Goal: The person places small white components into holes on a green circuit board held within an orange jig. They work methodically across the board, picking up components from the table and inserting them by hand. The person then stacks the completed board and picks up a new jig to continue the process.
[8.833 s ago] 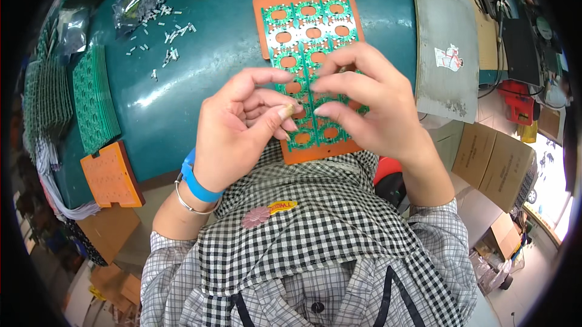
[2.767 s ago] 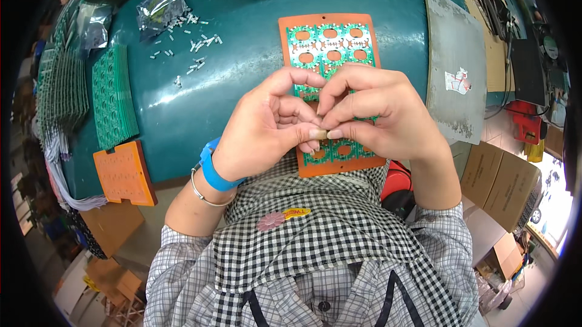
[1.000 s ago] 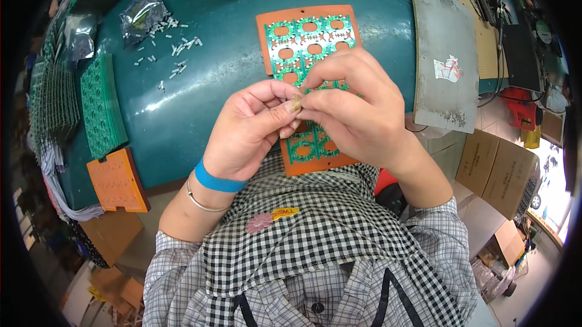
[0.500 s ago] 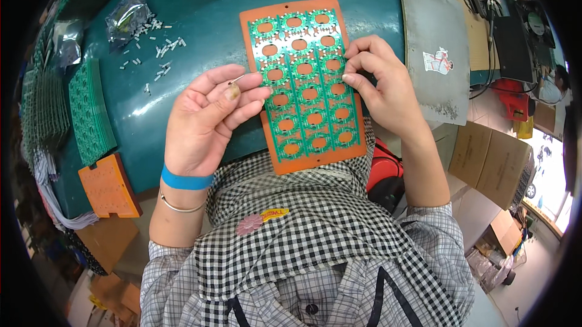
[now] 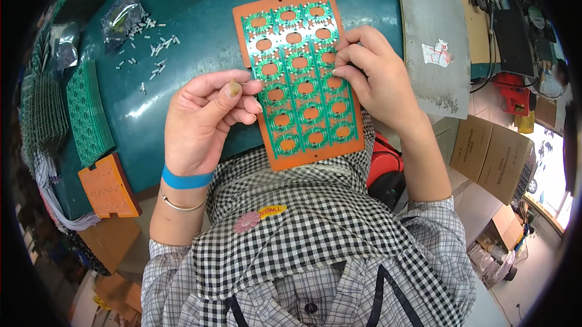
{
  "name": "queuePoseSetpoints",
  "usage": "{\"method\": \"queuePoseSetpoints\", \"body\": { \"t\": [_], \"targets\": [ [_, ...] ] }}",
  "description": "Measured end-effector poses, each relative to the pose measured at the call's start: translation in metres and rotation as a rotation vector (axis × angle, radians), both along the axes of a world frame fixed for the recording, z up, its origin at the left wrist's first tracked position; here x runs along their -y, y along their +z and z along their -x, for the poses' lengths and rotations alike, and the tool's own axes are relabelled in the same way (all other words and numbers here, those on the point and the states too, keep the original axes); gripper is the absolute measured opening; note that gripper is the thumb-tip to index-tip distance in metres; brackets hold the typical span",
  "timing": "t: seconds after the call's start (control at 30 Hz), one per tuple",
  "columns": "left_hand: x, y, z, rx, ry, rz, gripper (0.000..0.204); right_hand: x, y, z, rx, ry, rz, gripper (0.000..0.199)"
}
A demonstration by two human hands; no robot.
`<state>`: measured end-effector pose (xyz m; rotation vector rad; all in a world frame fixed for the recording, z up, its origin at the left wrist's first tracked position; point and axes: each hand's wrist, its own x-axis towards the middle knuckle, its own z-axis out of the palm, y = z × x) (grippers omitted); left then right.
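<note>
A panel of green circuit boards (image 5: 299, 96) with oval openings lies on an orange tray (image 5: 315, 160), partly over my lap. My left hand (image 5: 209, 105) is beside its left edge, thumb pressed against the fingers. Something thin and pale shows at those fingertips, mostly hidden. Over the panel's right side, my right hand (image 5: 379, 75) pinches thumb and forefinger at the upper-middle boards. What lies between those fingertips cannot be made out.
Small white parts (image 5: 159, 47) lie scattered by a clear plastic bag (image 5: 124, 17) on the green table. Stacked green boards (image 5: 88, 111) and an orange block (image 5: 109, 186) stand at left. A grey board (image 5: 431, 39) lies at right, above a cardboard box (image 5: 490, 157).
The whole view has shifted slightly. My right hand has come a little further left over the panel. My left fingers have curled, and the pale piece at their tips is less visible.
</note>
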<state>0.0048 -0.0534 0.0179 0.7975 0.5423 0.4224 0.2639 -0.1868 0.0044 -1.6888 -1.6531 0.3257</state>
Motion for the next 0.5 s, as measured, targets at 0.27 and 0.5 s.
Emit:
{"method": "queuePoseSetpoints", "body": {
  "t": [0.27,0.5],
  "targets": [
    [0.012,0.012,-0.012,-0.079,0.051,-0.068,0.025,0.0,0.008,0.001,0.103,0.064,0.009,0.022],
    [0.03,0.021,-0.023,-0.245,0.03,-0.532,0.054,-0.006,0.03,0.012,-0.176,0.058,-0.012,0.016]
  ]
}}
